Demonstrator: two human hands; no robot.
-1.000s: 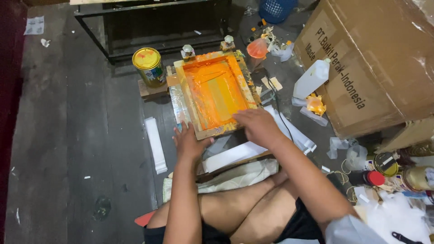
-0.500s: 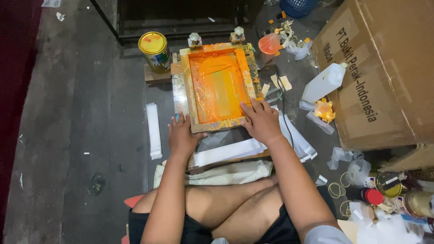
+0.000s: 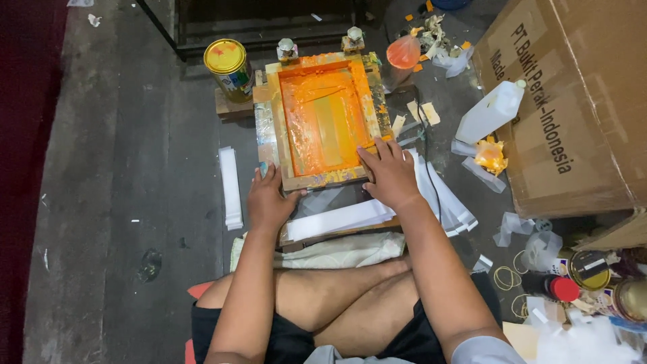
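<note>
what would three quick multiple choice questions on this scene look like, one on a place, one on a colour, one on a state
1. Where is the yellow-lidded can?
A. beside the frame's far left corner
B. inside the cardboard box
C. on the person's lap

2. What colour is the ink in the wooden frame?
A. blue
B. orange
C. black

3. What are the hands doing?
A. both raised in the air
B. both resting on the frame's near edge
C. both holding the white jug

Answers:
1 A, the can stands by that corner.
2 B, orange covers the screen.
3 B, left hand and right hand lie on the near rail.
</note>
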